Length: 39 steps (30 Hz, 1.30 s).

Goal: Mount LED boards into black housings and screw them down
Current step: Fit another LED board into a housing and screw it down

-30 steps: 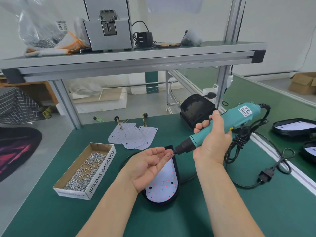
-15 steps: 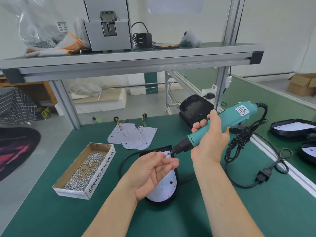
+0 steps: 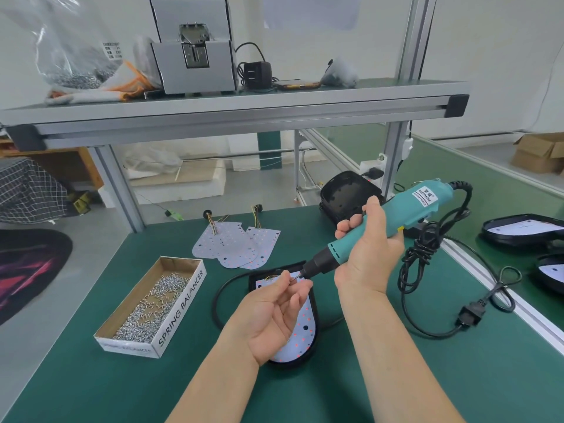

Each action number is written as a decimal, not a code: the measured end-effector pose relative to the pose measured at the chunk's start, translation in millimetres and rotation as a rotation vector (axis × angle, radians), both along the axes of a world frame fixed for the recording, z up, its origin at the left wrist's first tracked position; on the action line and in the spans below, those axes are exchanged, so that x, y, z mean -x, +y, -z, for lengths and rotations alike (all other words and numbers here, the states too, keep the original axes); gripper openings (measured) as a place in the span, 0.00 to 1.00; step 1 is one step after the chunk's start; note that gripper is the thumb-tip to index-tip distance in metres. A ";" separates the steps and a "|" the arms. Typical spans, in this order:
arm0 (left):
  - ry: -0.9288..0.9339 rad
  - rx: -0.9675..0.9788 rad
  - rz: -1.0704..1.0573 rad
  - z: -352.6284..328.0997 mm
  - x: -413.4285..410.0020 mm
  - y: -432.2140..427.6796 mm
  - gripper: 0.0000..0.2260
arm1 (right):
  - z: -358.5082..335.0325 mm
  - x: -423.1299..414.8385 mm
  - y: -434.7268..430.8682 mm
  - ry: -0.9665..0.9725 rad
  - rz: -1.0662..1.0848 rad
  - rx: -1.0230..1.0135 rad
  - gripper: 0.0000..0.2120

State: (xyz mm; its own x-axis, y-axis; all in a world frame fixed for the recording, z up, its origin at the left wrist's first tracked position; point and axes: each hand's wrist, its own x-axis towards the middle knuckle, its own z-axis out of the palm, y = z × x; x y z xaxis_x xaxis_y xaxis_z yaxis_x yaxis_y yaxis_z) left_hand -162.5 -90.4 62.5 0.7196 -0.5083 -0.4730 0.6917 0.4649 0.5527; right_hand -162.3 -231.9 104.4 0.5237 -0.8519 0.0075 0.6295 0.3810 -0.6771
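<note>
A black housing (image 3: 316, 319) lies on the green table (image 3: 396, 377) with a white LED board (image 3: 302, 331) seated in it. My left hand (image 3: 271, 315) hovers above it, palm up, thumb and forefinger pinching a small screw (image 3: 292, 279) at the bit of a teal electric screwdriver (image 3: 381, 227). My right hand (image 3: 369, 251) grips the screwdriver's body, tilted down to the left. Loose LED boards (image 3: 235, 247) with wires lie further back. An open cardboard box (image 3: 183, 312) of screws sits at the left.
A stack of empty black housings (image 3: 348, 196) stands by the frame post. The screwdriver's black cable (image 3: 427, 270) and plug trail to the right. Housings with boards (image 3: 525, 228) lie on the neighbouring bench at right. An aluminium shelf (image 3: 232, 111) spans overhead.
My left hand's fingers have curled from flat palm to a pinch on a screw at the bit. The screwdriver has stayed roughly in place.
</note>
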 end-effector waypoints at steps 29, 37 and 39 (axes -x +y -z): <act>-0.249 -0.038 -0.322 15.1 9.6 -23.4 0.08 | 11.6 -11.3 3.8 0.059 0.055 -0.143 0.12; -0.189 0.028 -0.287 22.6 11.2 -23.5 0.06 | 17.8 -13.1 2.7 0.063 0.051 -0.152 0.13; -0.187 0.032 -0.270 22.4 11.4 -23.6 0.05 | 17.3 -14.0 2.7 0.066 0.047 -0.146 0.12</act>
